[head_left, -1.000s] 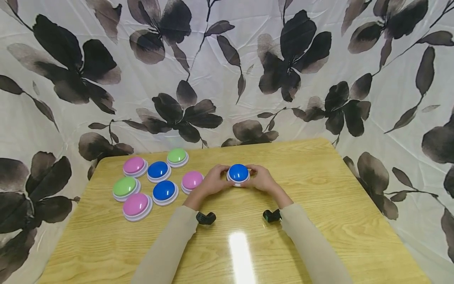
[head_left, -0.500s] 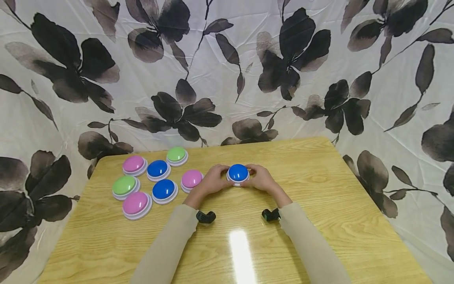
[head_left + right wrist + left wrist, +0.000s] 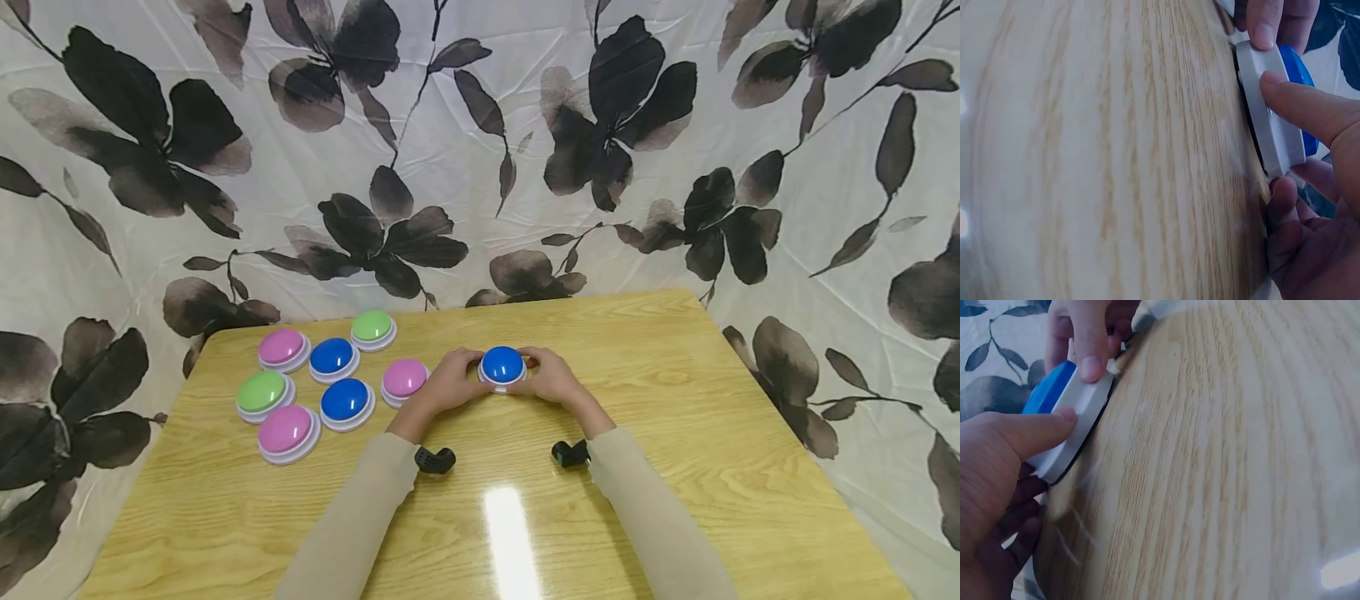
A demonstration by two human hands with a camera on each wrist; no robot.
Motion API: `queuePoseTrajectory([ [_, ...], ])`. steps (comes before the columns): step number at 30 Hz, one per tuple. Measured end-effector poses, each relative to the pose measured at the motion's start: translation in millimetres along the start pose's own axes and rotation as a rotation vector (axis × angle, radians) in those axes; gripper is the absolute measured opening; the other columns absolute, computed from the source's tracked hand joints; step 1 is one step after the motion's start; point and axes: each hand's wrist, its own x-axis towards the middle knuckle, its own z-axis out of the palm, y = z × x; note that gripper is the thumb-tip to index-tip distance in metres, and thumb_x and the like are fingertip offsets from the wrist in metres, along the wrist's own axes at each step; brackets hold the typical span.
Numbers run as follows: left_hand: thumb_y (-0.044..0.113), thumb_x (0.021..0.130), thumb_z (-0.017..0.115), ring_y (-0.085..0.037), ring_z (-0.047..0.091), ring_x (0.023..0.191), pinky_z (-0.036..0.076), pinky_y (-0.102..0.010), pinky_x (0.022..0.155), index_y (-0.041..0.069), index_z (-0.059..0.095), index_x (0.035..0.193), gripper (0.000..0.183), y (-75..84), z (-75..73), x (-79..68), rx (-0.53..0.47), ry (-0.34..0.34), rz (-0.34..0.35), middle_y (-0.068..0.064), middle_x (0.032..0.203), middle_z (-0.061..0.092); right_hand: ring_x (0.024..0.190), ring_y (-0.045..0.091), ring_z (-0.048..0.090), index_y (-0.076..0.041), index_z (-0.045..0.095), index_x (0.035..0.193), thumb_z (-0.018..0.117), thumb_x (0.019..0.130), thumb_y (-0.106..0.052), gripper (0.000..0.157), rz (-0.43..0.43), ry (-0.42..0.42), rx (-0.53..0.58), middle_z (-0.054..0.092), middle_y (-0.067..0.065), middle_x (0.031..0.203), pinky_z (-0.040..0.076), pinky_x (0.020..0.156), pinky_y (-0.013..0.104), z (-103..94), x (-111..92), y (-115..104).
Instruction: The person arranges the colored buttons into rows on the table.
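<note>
A round push button with a blue dome and white base (image 3: 502,365) sits between both hands near the far middle of the table. My left hand (image 3: 453,382) grips its left side, thumb on the near edge of the base and fingers curled behind. From the other side my right hand (image 3: 553,375) grips it the same way. In the left wrist view the left thumb presses the white rim of the blue button (image 3: 1072,419). The right wrist view shows the base of the blue button (image 3: 1272,112) at or very near the table surface, with the right thumb on it.
Several more buttons stand at the table's left: pink (image 3: 405,378), blue (image 3: 345,400), green (image 3: 261,392) and others. The closest pink one is beside the left forearm. Floral cloth (image 3: 480,150) hangs behind the wooden table (image 3: 675,500). Small black wrist devices (image 3: 435,460) sit by the sleeves.
</note>
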Motion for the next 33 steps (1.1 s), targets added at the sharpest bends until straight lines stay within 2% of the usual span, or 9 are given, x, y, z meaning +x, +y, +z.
queuePoseTrajectory([
  [6,0.035,0.086,0.074,-0.027,0.049,0.122,0.037,-0.040,0.105,0.001,0.051,0.138,0.066,3.2,-6.3,-2.9,0.019,-0.005,-0.015,-0.014,0.130,0.055,0.105,0.026,0.055,-0.007,0.054,0.136,0.090,0.070,-0.025,0.077,0.020,0.002,0.012,0.060,0.010,0.115,0.046,0.091,0.044,1.2,3,-1],
  [12,0.027,0.088,0.073,-0.031,0.051,0.122,0.040,-0.043,0.103,0.000,0.054,0.135,0.057,8.0,-18.7,-12.0,-0.033,0.039,-0.047,-0.017,0.133,0.054,0.110,0.028,0.054,-0.006,0.053,0.135,0.090,0.069,-0.025,0.078,0.022,-0.003,0.063,0.059,0.012,0.119,0.044,0.095,0.046,2.5,1,-1],
  [17,0.022,0.090,0.070,-0.031,0.049,0.125,0.040,-0.044,0.103,0.001,0.055,0.135,0.052,13.2,-31.5,-19.2,-0.101,0.064,-0.026,-0.015,0.136,0.052,0.113,0.028,0.053,-0.005,0.053,0.134,0.089,0.071,-0.024,0.075,0.009,0.030,0.114,0.058,0.013,0.121,0.044,0.096,0.046,1.0,-1,-5],
  [21,0.022,0.091,0.070,-0.032,0.049,0.124,0.039,-0.045,0.103,0.000,0.056,0.134,0.050,13.6,-43.5,-28.0,-0.091,0.086,-0.007,-0.015,0.134,0.054,0.113,0.030,0.052,-0.004,0.052,0.136,0.086,0.075,-0.021,0.072,0.004,0.046,0.137,0.056,0.015,0.122,0.044,0.095,0.046,-0.7,-5,-7],
  [24,0.022,0.091,0.069,-0.031,0.050,0.124,0.039,-0.045,0.103,0.001,0.057,0.132,0.048,11.8,-53.3,-37.3,-0.055,0.110,-0.016,-0.014,0.133,0.055,0.110,0.031,0.052,-0.003,0.052,0.136,0.084,0.077,-0.018,0.069,-0.006,0.066,0.158,0.055,0.016,0.122,0.046,0.093,0.045,-3.3,-9,-10],
  [27,0.027,0.092,0.069,-0.027,0.054,0.116,0.045,-0.043,0.098,0.007,0.058,0.133,0.047,8.1,-63.8,-47.5,-0.015,0.128,-0.065,-0.009,0.134,0.055,0.111,0.033,0.051,-0.002,0.051,0.137,0.082,0.080,-0.017,0.066,-0.019,0.079,0.178,0.053,0.015,0.124,0.045,0.094,0.045,-7.7,-14,-15],
  [31,0.028,0.091,0.070,-0.028,0.051,0.121,0.044,-0.044,0.099,0.011,0.057,0.135,0.049,-3.1,-78.4,-60.9,-0.022,0.150,-0.109,-0.008,0.137,0.053,0.115,0.033,0.049,-0.002,0.051,0.136,0.079,0.083,-0.017,0.062,-0.056,0.073,0.180,0.053,0.015,0.124,0.043,0.098,0.047,-12.6,-21,-24],
  [33,0.027,0.090,0.071,-0.031,0.043,0.131,0.039,-0.048,0.104,0.010,0.056,0.136,0.052,-10.9,-84.9,-67.3,-0.039,0.153,-0.109,-0.010,0.138,0.052,0.115,0.033,0.050,-0.003,0.052,0.135,0.079,0.083,-0.018,0.060,-0.079,0.067,0.181,0.055,0.016,0.123,0.043,0.098,0.048,-13.1,-23,-28],
])
